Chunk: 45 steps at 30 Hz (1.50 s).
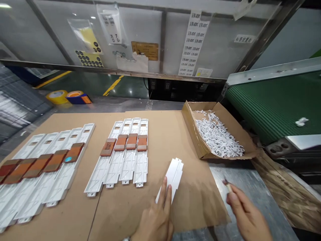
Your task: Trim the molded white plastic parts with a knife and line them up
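Strip (173,172) toward cardboard's (164,137) right edge: probably light, stiffish, grab sides. My left hand (155,216) presses it two-fingered, right hand (244,209) pinches tool (227,184).

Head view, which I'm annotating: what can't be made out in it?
All in the head view:
- Strip: near end hidden by the left hand.
- Tool: tip blurred, handle mostly covered by the right hand.
- Leftmost block: cut off by the left edge.
- Scraps: too small to tell apart.
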{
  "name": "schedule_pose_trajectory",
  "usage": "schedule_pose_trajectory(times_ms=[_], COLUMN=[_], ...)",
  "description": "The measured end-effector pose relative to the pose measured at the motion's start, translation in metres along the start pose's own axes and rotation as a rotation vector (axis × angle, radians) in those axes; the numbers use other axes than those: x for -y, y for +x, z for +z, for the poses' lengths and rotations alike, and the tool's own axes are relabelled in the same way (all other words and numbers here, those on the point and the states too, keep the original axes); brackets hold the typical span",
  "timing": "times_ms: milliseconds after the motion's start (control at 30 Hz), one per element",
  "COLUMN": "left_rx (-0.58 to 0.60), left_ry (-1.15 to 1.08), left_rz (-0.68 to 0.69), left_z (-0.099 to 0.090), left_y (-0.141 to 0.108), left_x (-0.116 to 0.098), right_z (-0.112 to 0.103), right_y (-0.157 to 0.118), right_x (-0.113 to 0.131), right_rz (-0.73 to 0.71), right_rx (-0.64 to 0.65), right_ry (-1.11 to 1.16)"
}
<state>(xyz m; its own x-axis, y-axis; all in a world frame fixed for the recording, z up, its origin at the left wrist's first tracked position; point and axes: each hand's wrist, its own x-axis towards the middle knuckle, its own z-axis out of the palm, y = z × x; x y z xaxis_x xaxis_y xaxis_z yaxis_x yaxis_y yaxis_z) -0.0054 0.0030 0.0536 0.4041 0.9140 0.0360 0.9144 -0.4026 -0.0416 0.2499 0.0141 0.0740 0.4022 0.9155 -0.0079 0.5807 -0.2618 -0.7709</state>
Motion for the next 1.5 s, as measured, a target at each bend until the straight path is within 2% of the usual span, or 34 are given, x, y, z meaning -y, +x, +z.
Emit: schedule_pose_trajectory(times_ms=[100,167,333,467,833,1233,1500], left_rx=[0.012,-0.022,-0.066,-0.083,-0.036,-0.065,-0.068], left_ry=[0.037,0.036,-0.048,-0.021,-0.052,-0.066,-0.058], left_rz=[-0.009,-0.013,0.027,0.054,0.093,0.075,0.076], left_z=[0.019,0.023,0.023,0.022,0.022,0.023,0.022], left_y=[-0.001,0.002,0.007,0.009,0.013,0.013,0.014], left_x=[-0.011,-0.015,-0.009,-0.004,-0.001,-0.002,-0.002], right_z=[0.037,0.053,0.070,0.079,0.087,0.092,0.091], right_y=[0.002,0.005,0.010,0.005,0.001,0.007,0.009], right_x=[0.014,0.024,0.040,0.039,0.047,0.055,0.056], right_rz=[-0.251,-0.369,-0.549,-0.660,-0.716,-0.781,-0.787], right_rx=[0.200,0.267,0.342,0.395,0.460,0.391,0.405], right_ry=[-0.185,-0.307,-0.637,-0.753,-0.801,-0.779,-0.802])
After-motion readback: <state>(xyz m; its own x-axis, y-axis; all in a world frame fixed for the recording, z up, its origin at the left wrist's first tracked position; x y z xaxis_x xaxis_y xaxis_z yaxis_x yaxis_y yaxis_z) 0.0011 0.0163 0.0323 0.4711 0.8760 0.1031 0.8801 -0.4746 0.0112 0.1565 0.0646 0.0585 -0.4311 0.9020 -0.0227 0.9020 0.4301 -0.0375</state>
